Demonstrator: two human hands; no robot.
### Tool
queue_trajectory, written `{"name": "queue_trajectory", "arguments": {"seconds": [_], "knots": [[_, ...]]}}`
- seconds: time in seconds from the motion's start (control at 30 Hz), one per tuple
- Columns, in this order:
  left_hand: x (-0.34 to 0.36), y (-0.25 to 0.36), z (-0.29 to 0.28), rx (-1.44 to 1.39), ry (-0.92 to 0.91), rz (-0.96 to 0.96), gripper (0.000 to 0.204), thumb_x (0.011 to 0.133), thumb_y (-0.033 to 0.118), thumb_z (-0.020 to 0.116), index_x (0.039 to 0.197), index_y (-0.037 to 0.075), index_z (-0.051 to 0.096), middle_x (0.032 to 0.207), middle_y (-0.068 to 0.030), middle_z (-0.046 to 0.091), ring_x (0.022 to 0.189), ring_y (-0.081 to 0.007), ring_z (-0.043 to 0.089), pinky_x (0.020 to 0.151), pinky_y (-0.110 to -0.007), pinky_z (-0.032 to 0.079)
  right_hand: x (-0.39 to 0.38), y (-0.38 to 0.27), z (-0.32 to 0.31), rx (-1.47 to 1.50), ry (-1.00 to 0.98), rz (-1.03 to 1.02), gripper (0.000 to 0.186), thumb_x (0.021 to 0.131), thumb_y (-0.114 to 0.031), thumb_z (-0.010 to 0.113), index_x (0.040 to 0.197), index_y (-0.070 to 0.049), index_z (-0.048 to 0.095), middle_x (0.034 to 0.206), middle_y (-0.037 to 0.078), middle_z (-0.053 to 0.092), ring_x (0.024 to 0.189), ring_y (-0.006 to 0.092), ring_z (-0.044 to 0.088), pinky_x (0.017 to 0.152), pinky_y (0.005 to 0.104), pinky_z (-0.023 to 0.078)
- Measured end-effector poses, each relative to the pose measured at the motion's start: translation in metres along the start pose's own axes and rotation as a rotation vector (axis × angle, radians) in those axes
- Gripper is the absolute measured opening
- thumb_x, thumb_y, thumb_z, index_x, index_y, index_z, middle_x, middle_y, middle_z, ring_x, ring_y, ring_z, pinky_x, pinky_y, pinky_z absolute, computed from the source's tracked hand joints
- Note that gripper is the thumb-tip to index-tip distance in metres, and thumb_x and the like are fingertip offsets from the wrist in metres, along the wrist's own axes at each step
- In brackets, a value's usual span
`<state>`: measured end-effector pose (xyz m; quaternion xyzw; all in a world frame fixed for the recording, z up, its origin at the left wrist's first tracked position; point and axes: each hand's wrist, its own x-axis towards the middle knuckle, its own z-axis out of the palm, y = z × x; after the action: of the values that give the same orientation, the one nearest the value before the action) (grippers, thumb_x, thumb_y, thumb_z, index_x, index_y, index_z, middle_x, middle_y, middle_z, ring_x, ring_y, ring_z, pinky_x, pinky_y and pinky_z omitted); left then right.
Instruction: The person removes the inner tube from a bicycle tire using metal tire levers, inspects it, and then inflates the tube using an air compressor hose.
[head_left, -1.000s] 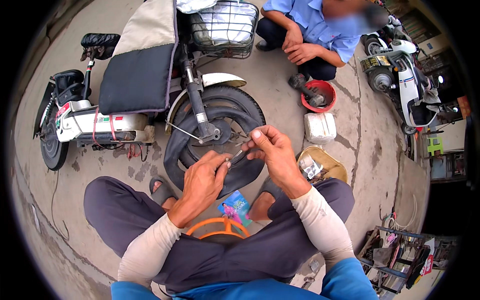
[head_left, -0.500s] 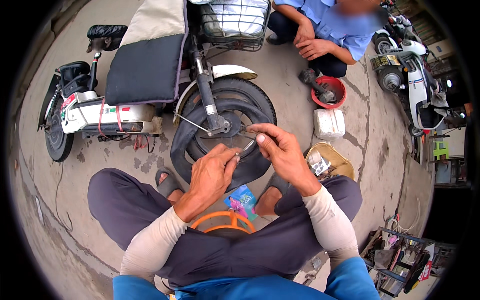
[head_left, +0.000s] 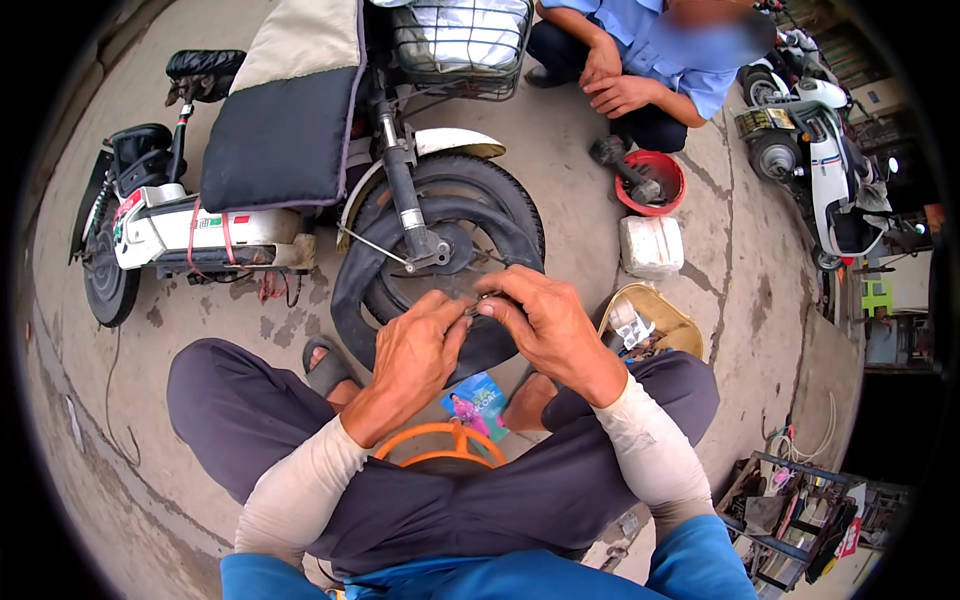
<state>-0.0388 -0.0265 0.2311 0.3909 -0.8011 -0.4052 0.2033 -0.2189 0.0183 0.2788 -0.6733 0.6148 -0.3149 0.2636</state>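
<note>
My left hand and my right hand meet in front of the scooter's front wheel, fingertips nearly touching. Each hand is closed in a pinch. Between the fingertips sits a small metallic piece, mostly covered and too small to name. Just beyond them a black inner tube hangs loosely outside the wheel, draped across its lower part. The tire stays around the rim, and the fork reaches down to the hub.
A person crouches at the far right, hands together. Near them are a red bowl, a whitish block-shaped container and a yellow container of small items. An orange ring-shaped frame and blue packet lie between my legs.
My right hand has come down and toward my left hand, away from the hub. The fingertips are now closer together. The whole view has shifted slightly.
</note>
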Motion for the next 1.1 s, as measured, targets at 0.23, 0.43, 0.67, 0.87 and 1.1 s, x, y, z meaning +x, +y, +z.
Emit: {"name": "queue_trajectory", "arguments": {"seconds": [0.23,0.43,0.67,0.87,1.1], "knots": [[0.001,0.002,0.000,-0.008,0.003,0.007,0.020,0.091,0.011,0.060,0.108,0.006,0.067,0.083,-0.0108,0.056,0.074,-0.0328,0.059,0.065,-0.041,0.045,0.001,-0.002,0.000,0.007,-0.004,0.011,0.018,0.087,-0.008,0.066,0.103,0.000,0.062,0.093,0.017,0.064,0.083,0.0372,0.064,0.070,0.0408,0.051],[-0.002,-0.002,-0.002,0.010,0.004,0.021,0.017,0.090,0.013,0.061,0.104,0.005,0.067,0.084,-0.0115,0.057,0.075,-0.0348,0.060,0.064,-0.044,0.046,0.003,-0.002,0.007,0.009,-0.006,-0.003,0.017,0.088,-0.010,0.066,0.101,0.000,0.062,0.090,0.016,0.064,0.081,0.0373,0.063,0.069,0.0417,0.051],[0.001,-0.003,0.008,0.101,-0.064,0.048,0.012,0.089,0.014,0.061,0.095,0.003,0.065,0.084,-0.0125,0.057,0.074,-0.0369,0.060,0.063,-0.047,0.046,-0.003,0.004,0.004,-0.072,-0.068,-0.018,0.014,0.090,-0.013,0.063,0.095,0.000,0.063,0.085,0.015,0.062,0.079,0.0366,0.062,0.068,0.0430,0.051],[-0.008,-0.005,0.000,0.085,-0.052,0.026,0.012,0.088,0.010,0.061,0.094,0.002,0.067,0.082,-0.0139,0.057,0.076,-0.0374,0.060,0.065,-0.046,0.046,0.005,0.006,0.016,-0.013,-0.170,-0.082,0.011,0.091,-0.007,0.055,0.086,0.003,0.056,0.084,0.020,0.059,0.081,0.0407,0.060,0.071,0.0464,0.048],[-0.004,-0.002,0.008,0.093,-0.092,0.029,0.013,0.087,0.012,0.061,0.093,0.002,0.066,0.082,-0.0152,0.057,0.078,-0.0386,0.059,0.068,-0.046,0.045,-0.003,0.010,0.008,0.079,-0.130,0.106,0.012,0.091,-0.009,0.057,0.092,0.003,0.056,0.083,0.023,0.064,0.080,0.0435,0.063,0.068,0.0473,0.049]]}}
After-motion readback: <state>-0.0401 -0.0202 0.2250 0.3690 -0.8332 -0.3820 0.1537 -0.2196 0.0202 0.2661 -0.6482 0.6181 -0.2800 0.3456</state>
